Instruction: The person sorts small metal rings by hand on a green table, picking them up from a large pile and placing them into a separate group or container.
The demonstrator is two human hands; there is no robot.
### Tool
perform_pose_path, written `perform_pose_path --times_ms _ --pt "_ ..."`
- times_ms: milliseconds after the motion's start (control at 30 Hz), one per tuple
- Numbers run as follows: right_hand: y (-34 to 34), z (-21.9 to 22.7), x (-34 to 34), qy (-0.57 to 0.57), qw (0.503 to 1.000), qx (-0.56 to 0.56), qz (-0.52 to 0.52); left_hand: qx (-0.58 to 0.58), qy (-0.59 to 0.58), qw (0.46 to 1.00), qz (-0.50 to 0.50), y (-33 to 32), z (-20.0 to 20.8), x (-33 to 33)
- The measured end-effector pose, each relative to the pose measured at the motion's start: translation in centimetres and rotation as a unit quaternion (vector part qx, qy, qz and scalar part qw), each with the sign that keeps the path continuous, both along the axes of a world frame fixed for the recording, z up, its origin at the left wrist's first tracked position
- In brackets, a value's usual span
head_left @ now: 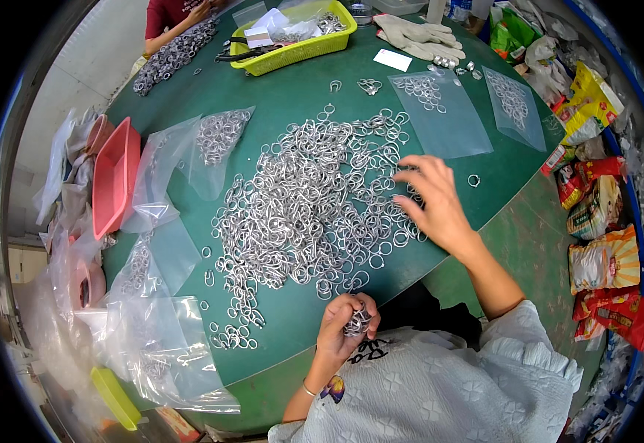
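A wide heap of silver metal rings [292, 199] spreads over the middle of the green table [278, 96]. Close to my body at the table's near edge, my left hand [340, 328] is closed round a clump of metal rings [357, 322]. My right hand [433, 199] hovers at the heap's right side with its fingers apart and curved; I see nothing held in it. A few loose rings lie around the heap, one ring [473, 180] to the right of my right hand.
Clear plastic bags with rings lie at left [220, 136] and upper right [440, 111]. A pink tray [115, 177] stands at the left edge, a yellow-green basket [300, 52] at the back beside white gloves [418, 37]. Another person's arm [178, 35] rests near a far ring pile.
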State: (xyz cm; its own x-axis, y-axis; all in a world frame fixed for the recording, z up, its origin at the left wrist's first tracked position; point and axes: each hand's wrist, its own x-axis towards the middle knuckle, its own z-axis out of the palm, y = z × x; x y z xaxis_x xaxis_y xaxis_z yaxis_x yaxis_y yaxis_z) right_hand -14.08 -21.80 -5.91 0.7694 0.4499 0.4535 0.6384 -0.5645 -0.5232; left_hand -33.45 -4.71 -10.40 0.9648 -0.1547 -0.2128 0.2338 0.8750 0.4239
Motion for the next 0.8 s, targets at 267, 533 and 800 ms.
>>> perform_pose_path --times_ms 267,533,800 --pt "0.7 -1.0 0.4 0.005 1.0 0.027 0.011 0.016 -0.001 1.0 0.002 0.0 0.0 0.0" --pt "-0.6 -0.4 -0.3 0.233 0.948 0.201 0.074 -0.039 -0.015 0.999 -0.009 0.2 -0.3 0.0" --pt "-0.1 -0.2 -0.5 0.189 0.966 0.17 0.054 0.014 0.0 1.0 0.0 -0.1 0.2 0.1"
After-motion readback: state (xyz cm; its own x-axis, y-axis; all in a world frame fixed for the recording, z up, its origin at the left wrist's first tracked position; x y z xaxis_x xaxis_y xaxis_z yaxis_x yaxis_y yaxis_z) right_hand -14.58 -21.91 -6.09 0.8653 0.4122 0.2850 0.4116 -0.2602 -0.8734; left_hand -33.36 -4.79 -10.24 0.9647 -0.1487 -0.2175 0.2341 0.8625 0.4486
